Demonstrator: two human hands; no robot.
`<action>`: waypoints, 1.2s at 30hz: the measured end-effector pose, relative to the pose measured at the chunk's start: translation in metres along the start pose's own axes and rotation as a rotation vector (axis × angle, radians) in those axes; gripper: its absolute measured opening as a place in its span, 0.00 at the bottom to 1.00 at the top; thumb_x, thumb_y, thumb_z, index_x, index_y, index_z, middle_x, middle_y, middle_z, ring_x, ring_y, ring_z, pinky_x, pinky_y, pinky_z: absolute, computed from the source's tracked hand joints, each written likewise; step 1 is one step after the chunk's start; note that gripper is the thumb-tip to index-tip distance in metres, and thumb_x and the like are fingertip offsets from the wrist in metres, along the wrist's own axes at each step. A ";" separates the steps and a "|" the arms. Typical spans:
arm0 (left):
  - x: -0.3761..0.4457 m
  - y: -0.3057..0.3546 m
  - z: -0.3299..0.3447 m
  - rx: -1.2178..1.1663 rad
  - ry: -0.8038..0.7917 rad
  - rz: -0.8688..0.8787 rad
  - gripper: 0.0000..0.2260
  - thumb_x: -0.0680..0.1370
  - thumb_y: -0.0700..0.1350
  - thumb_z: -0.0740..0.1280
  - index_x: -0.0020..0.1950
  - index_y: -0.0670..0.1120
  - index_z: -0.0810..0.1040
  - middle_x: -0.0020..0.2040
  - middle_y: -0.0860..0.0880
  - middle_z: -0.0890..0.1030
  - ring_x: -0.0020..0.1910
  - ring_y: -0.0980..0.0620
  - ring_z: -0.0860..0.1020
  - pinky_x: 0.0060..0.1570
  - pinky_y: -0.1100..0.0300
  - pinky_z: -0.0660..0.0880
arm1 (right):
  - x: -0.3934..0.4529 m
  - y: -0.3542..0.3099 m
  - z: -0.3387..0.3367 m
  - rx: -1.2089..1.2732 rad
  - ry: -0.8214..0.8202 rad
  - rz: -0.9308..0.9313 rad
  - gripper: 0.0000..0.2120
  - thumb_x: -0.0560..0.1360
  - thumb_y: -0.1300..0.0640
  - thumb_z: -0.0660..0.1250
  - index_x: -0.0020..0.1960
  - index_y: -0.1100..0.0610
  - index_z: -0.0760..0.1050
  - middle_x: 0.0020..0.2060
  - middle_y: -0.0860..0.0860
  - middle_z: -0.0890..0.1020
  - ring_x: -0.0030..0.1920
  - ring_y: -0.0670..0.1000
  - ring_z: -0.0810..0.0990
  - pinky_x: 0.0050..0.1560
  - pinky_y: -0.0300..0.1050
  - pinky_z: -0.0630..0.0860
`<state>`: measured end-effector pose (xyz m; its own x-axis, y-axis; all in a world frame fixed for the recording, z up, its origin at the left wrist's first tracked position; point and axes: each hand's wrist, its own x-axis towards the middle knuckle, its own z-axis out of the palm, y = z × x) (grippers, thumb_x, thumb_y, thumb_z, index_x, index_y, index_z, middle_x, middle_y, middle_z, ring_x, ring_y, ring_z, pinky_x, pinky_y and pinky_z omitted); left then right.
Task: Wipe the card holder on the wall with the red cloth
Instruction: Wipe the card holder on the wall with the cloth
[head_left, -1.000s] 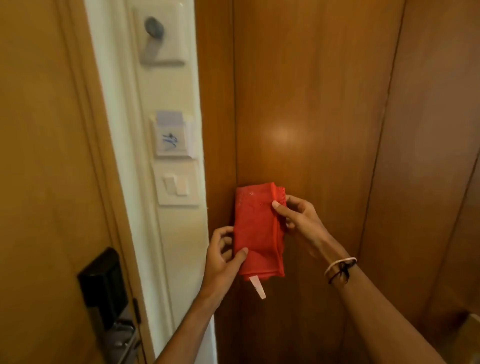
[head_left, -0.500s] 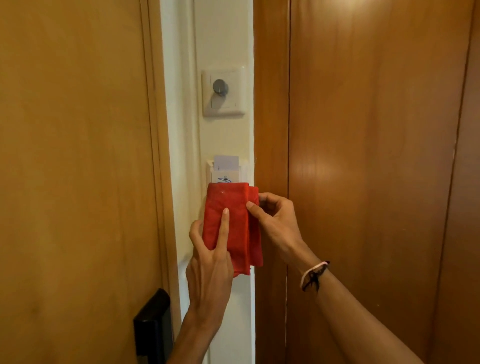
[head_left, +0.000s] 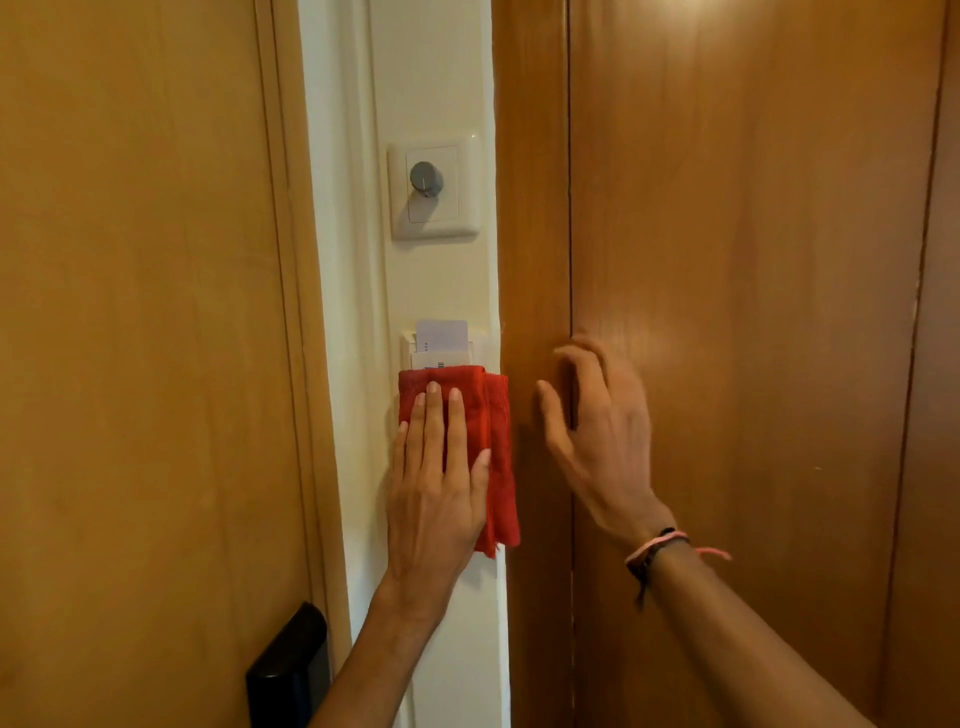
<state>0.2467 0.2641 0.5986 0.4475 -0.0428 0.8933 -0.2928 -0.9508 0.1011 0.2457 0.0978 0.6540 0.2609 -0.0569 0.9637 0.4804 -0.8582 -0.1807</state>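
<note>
A narrow cream wall strip (head_left: 434, 280) runs upright between a wooden door (head_left: 135, 338) and wooden panelling (head_left: 753, 260), and carries everything here. Near its top sits a cream plate with 1 grey dimmer knob (head_left: 426, 178). Below it, the card holder (head_left: 447, 351) is fixed to the wall, with 1 white card (head_left: 441, 334) standing upright in its slot. The folded red cloth (head_left: 493, 447) lies flat against the wall, covering the holder's lower part, pressed there by the left hand (head_left: 434, 483).
</note>
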 end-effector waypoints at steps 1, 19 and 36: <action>0.003 0.001 0.002 0.025 -0.011 -0.009 0.30 0.84 0.59 0.44 0.80 0.41 0.57 0.80 0.39 0.60 0.79 0.39 0.59 0.78 0.42 0.61 | 0.003 0.011 0.000 -0.141 0.021 -0.050 0.22 0.82 0.51 0.66 0.73 0.60 0.73 0.75 0.60 0.73 0.76 0.58 0.71 0.77 0.57 0.69; -0.003 0.011 0.016 -0.011 0.010 -0.057 0.30 0.84 0.58 0.45 0.79 0.40 0.58 0.79 0.40 0.62 0.79 0.41 0.61 0.76 0.43 0.65 | 0.010 0.068 0.030 -0.568 0.118 -0.234 0.35 0.85 0.40 0.51 0.84 0.60 0.52 0.84 0.61 0.56 0.85 0.59 0.53 0.85 0.56 0.52; 0.009 -0.004 0.022 0.009 0.063 0.007 0.28 0.85 0.57 0.44 0.80 0.42 0.53 0.81 0.41 0.59 0.80 0.43 0.57 0.78 0.43 0.62 | 0.011 0.070 0.031 -0.568 0.140 -0.250 0.35 0.85 0.41 0.52 0.84 0.61 0.53 0.83 0.62 0.56 0.85 0.59 0.53 0.85 0.56 0.52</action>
<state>0.2708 0.2607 0.5967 0.3916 -0.0307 0.9196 -0.2879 -0.9534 0.0908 0.3075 0.0531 0.6459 0.0682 0.1474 0.9867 -0.0165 -0.9887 0.1488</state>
